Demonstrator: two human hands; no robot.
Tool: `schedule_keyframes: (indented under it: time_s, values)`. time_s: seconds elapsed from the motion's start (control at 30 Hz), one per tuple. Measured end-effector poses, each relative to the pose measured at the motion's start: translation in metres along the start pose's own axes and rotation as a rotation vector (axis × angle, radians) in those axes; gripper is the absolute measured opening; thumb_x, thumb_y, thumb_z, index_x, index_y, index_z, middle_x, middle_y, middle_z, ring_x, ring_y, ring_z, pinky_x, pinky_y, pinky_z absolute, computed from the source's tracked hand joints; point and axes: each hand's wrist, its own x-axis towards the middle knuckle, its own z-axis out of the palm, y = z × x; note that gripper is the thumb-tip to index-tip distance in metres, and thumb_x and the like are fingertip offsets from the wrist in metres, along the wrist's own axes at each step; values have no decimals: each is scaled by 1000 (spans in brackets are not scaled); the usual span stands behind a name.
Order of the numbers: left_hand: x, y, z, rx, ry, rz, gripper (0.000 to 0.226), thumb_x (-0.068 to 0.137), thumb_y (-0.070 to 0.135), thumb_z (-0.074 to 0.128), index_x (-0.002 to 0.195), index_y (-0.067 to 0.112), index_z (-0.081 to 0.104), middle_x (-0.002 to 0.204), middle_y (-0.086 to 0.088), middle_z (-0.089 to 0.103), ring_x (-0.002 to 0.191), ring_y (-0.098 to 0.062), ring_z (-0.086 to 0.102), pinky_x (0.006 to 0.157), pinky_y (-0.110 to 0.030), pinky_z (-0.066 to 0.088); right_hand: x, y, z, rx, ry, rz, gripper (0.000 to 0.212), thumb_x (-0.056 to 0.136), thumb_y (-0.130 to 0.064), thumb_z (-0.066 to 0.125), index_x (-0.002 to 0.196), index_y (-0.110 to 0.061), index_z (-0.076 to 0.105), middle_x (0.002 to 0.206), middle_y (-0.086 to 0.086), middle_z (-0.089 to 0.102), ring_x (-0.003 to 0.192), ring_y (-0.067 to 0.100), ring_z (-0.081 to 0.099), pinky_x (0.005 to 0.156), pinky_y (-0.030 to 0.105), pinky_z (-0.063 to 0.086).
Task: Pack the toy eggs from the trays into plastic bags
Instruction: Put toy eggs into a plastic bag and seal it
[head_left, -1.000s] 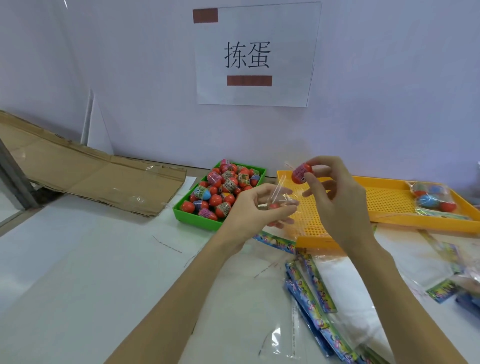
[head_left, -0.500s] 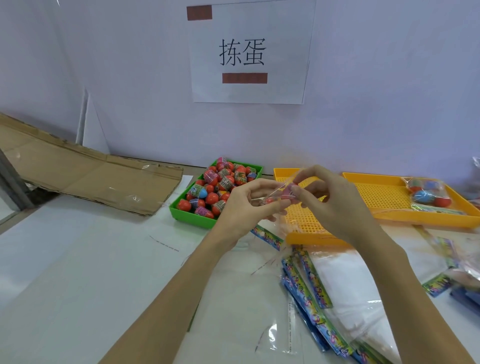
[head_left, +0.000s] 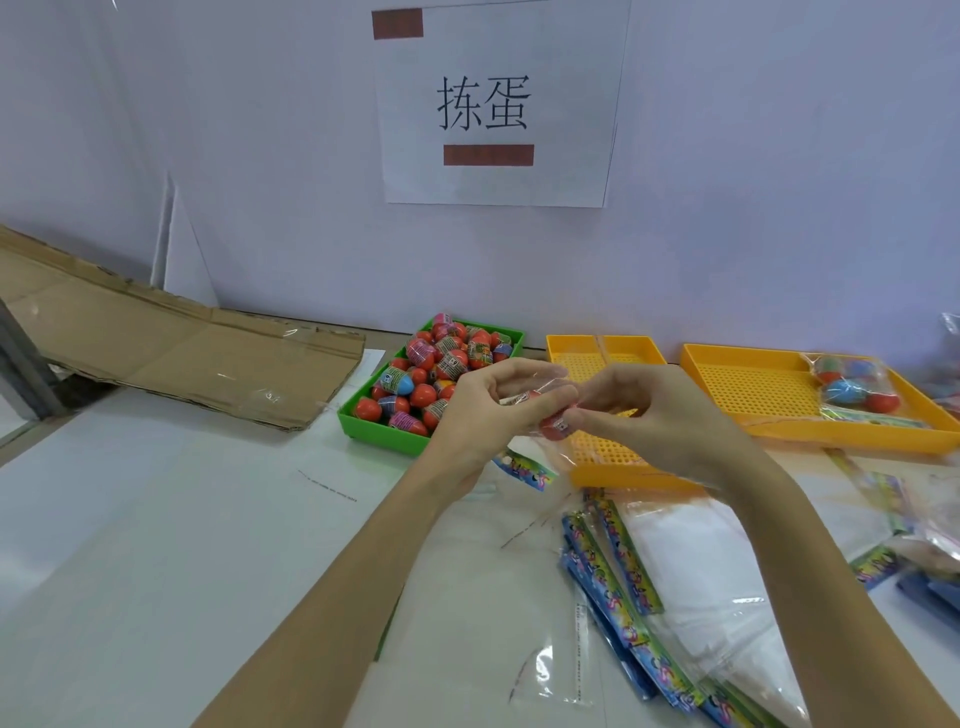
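- A flattened cardboard sheet (head_left: 171, 358) lies far to the left of the left hand, against the wall at the back of the white surface (head_left: 156, 545).
- A green tray (head_left: 384, 434) heaped with toy eggs (head_left: 441, 364), mostly red with a few blue, sits just left of and behind the left hand.
- The left hand (head_left: 485, 410) hovers above the surface with its fingers curled round the mouth of a clear plastic bag (head_left: 540, 395), pinching the film between thumb and fingers.
- A red toy egg (head_left: 555, 427) sits between the two hands, at the bag's mouth; whether it is fully inside the film cannot be told.
- The right hand (head_left: 660, 415) meets the left, its thumb and fingertips pinching that red egg and the bag's edge.
- Behind and beneath both hands lies a yellow perforated tray (head_left: 605, 353).
- A printed sign (head_left: 498, 104) hangs on the wall, above and behind the hands.
- Below the right forearm, a pile of flat bags with colourful header cards (head_left: 618, 577) lies on the surface.
- To the right of the right hand is a second yellow tray (head_left: 748, 389), and in its far corner rests a packed bag of eggs (head_left: 852, 387), blue and red.
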Motion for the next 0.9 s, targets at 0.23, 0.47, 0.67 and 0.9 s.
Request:
schedule_keyframes:
  time_s: [0.23,0.47,0.67,0.9]
  values:
    - [2,0,0,-221,-137,-146,53,85,14,85,135,16,67,134,-12,69,118,-26,70,88,-28,59,-3,-5,-5,6,74,59,12,96,-35,69,92,-26,77,77,-16,73,74,-1,65,61,10,47]
    - [4,-1,2,-191,-143,-193,53,86,14,85,135,22,67,127,-8,73,114,-27,72,99,-39,57,-1,-4,-4,-173,77,36,19,99,-38,65,80,-43,70,103,-21,63,102,2,57,79,24,47]
    - [-1,1,5,-160,-224,-257,33,97,28,75,124,9,74,113,-10,78,103,-18,76,82,-22,58,0,-6,4,-177,107,43,18,102,-26,63,91,-38,71,114,-4,61,104,13,60,86,34,51]
    - [1,-4,3,9,-113,-197,9,96,17,73,94,10,79,85,1,77,75,-5,69,68,-15,50,3,-16,18,-256,407,-57,22,101,-21,63,121,-26,69,117,0,64,92,9,59,72,19,40]
